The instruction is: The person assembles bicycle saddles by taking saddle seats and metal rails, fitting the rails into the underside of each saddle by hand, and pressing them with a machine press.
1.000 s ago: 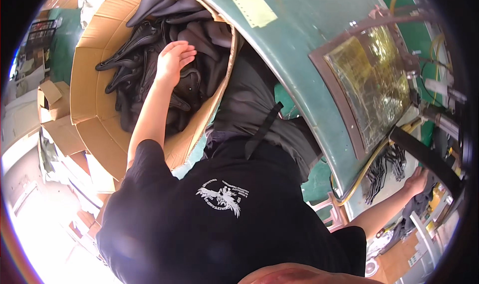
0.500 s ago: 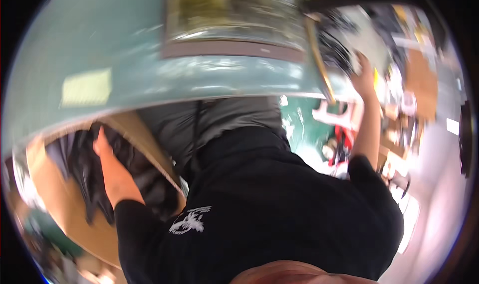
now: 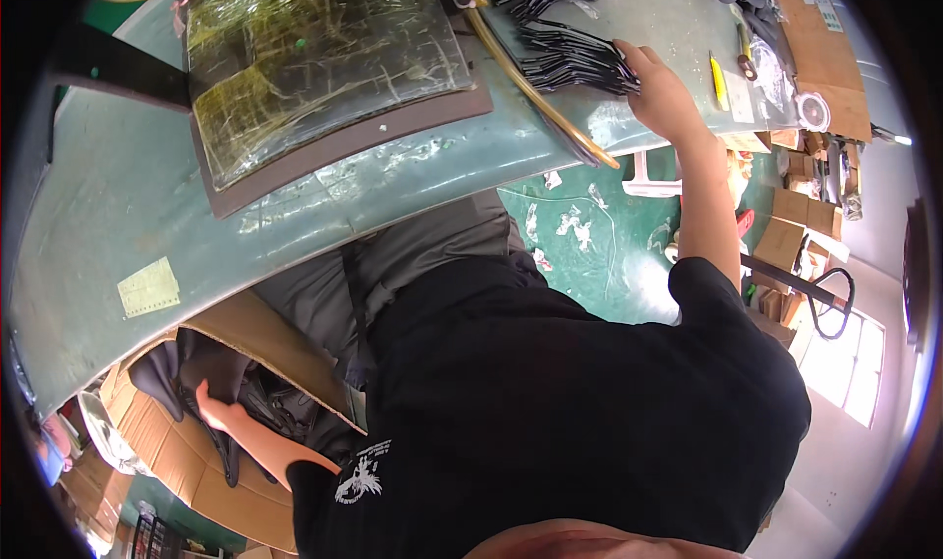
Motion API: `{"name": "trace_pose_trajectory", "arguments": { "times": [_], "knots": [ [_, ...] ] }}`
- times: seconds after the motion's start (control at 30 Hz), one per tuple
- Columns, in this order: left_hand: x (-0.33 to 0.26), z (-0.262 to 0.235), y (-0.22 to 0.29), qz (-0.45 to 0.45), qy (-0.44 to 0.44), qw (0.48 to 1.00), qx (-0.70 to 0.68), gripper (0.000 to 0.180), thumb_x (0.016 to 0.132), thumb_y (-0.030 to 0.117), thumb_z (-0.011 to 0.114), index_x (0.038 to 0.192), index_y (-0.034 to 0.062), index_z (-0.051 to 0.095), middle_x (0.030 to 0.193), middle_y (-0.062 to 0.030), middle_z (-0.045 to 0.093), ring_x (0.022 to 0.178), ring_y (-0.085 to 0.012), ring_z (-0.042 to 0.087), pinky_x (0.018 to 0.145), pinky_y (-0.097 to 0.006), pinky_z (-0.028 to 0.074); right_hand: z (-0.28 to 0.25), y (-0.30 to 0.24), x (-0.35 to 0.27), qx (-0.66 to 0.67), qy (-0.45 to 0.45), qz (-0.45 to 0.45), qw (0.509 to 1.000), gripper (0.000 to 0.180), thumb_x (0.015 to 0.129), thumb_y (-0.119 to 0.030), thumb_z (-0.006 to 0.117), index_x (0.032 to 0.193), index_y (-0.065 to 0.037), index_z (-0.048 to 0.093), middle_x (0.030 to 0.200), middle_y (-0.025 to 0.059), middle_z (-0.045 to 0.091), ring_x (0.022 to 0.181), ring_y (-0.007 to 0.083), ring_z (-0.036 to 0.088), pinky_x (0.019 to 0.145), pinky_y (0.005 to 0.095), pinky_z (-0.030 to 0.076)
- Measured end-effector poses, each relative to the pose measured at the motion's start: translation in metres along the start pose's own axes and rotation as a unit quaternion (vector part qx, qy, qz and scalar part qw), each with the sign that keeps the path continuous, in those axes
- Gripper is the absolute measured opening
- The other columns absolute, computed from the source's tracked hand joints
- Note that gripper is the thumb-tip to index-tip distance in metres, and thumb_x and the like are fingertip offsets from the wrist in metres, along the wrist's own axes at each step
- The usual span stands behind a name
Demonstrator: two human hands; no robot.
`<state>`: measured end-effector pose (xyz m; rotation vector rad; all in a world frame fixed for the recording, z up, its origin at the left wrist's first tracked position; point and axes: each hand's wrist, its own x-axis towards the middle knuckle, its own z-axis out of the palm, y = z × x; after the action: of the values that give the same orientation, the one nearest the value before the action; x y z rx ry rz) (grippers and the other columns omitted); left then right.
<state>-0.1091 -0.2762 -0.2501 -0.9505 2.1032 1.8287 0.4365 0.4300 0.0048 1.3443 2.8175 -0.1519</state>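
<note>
Green and worn, the workbench [image 3: 413, 195] fills the upper part of the view, its edge curving down toward the left. On it lies a brown-framed pad [image 3: 324, 78] covered in scratched clear plastic, with a yellowish hose [image 3: 535, 87] running beside it. Below the bench's left end stands an open cardboard box [image 3: 187, 461] holding dark garments [image 3: 250, 402]. The left hand [image 3: 211, 407] is down inside that box, pressed among the fabric; its fingers are buried in the cloth, so I cannot tell how they are set. The right hand [image 3: 663, 92] reaches across the bench top, fingers curled against the end of a stack of black plastic hangers [image 3: 570, 53]. Beyond it lie a yellow utility knife [image 3: 719, 80] and a roll of clear tape [image 3: 813, 110].
</note>
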Motion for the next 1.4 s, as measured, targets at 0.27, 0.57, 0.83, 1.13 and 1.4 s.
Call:
{"name": "trace_pose_trajectory", "arguments": {
  "times": [0.27, 0.57, 0.83, 1.13, 1.4],
  "knots": [
    [-0.232, 0.064, 0.119, 0.806, 0.225, 0.446, 0.316, 0.044, 0.072, 0.028, 0.090, 0.087, 0.0025, 0.057, 0.093, -0.0151, 0.062, 0.080, -0.0352, 0.062, 0.071, -0.046, 0.055, -0.024, -0.010, 0.020, -0.084, 0.052, -0.086, 0.991, 0.074, 0.073, 0.009, 0.061, 0.144, -0.013, 0.052, 0.118, 0.0163, 0.063, 0.114, 0.0416, 0.060, 0.096, 0.0487, 0.051],
    [-0.310, 0.210, 0.112, 0.870, -0.272, 0.165, 0.377, 0.040, 0.074, 0.025, 0.087, 0.105, 0.0078, 0.068, 0.122, -0.0131, 0.068, 0.118, -0.0364, 0.064, 0.097, -0.051, 0.051, -0.053, -0.038, 0.023, 0.038, 0.089, -0.124, 0.988, 0.051, 0.076, -0.004, 0.072, 0.126, -0.006, 0.065, 0.099, 0.0129, 0.060, 0.085, 0.0266, 0.063, 0.080, 0.0379, 0.053],
    [-0.311, 0.197, 0.105, 0.507, -0.359, 0.716, 0.318, 0.052, 0.089, 0.025, 0.082, 0.129, -0.0026, 0.063, 0.125, -0.0191, 0.066, 0.109, -0.0278, 0.064, 0.096, -0.038, 0.051, -0.033, -0.067, -0.033, 0.529, 0.017, -0.043, 0.847, 0.056, 0.086, 0.014, 0.074, 0.138, 0.003, 0.055, 0.121, 0.0031, 0.061, 0.110, 0.0080, 0.057, 0.099, 0.0217, 0.046],
    [-0.349, 0.189, 0.098, 0.205, -0.517, 0.823, 0.117, 0.037, 0.093, -0.001, 0.070, 0.129, -0.0013, 0.067, 0.109, 0.0013, 0.069, 0.098, -0.0082, 0.061, 0.087, -0.023, 0.049, -0.018, -0.198, -0.015, 0.476, -0.003, -0.322, 0.818, 0.026, 0.094, -0.001, 0.073, 0.120, 0.004, 0.074, 0.077, 0.0011, 0.063, 0.071, 0.0078, 0.056, 0.064, 0.0258, 0.043],
    [-0.370, 0.195, 0.071, 0.351, -0.639, 0.652, 0.208, 0.032, 0.095, 0.008, 0.072, 0.126, 0.0007, 0.069, 0.108, -0.0024, 0.068, 0.101, -0.0120, 0.062, 0.091, -0.028, 0.049, 0.008, -0.210, -0.039, 0.355, -0.063, -0.431, 0.827, 0.025, 0.083, -0.007, 0.086, 0.107, -0.001, 0.080, 0.062, 0.0036, 0.054, 0.049, 0.0151, 0.050, 0.045, 0.0307, 0.037]
  ]
}}
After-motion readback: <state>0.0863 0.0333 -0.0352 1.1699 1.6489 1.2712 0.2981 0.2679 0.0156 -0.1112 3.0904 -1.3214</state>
